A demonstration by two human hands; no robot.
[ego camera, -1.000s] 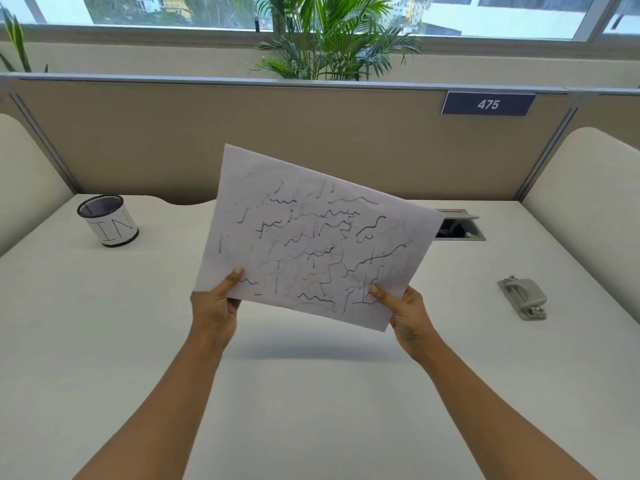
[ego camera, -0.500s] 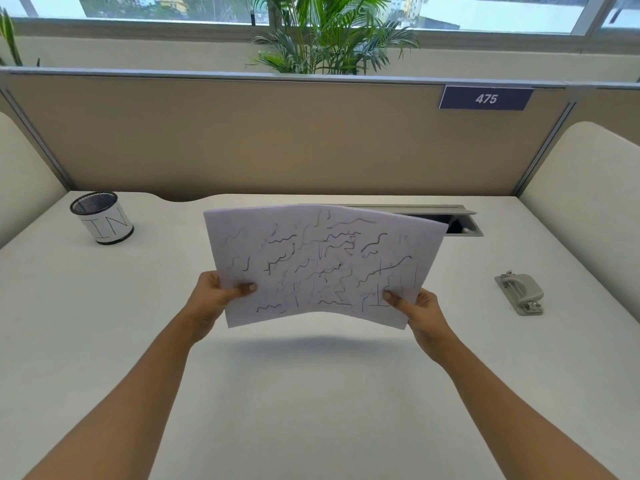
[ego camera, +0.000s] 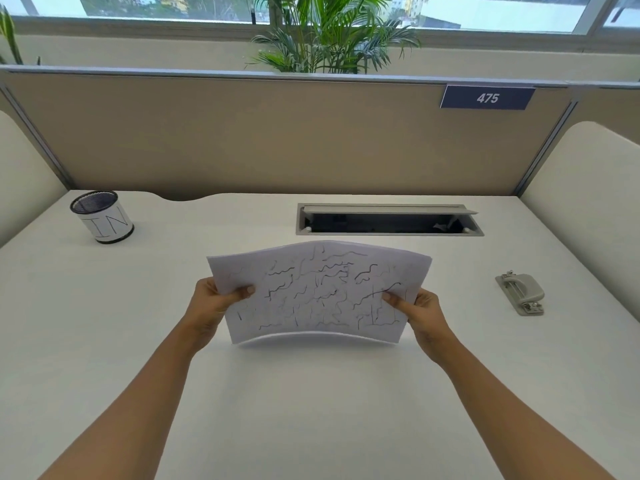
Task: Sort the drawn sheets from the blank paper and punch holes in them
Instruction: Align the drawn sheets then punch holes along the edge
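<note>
A stack of white sheets (ego camera: 318,292) is held between both hands just above the middle of the desk. Its top sheet is covered in dark squiggly pen lines, and the stack bows upward in the middle. My left hand (ego camera: 211,303) grips the stack's left edge with the thumb on top. My right hand (ego camera: 419,308) grips the right edge the same way. The lower edge of the stack sits close over the desk. A grey hole punch (ego camera: 521,292) lies on the desk to the right, well apart from my right hand.
A mesh pen cup (ego camera: 102,216) with a white label stands at the back left of the white desk (ego camera: 311,410). An open cable hatch (ego camera: 388,220) is set into the desk behind the stack. A beige partition (ego camera: 277,133) closes the back, with padded panels on both sides.
The stack has come down from in front of the partition to just above the desk and tipped flatter. Both hands moved down with it and kept their grip.
</note>
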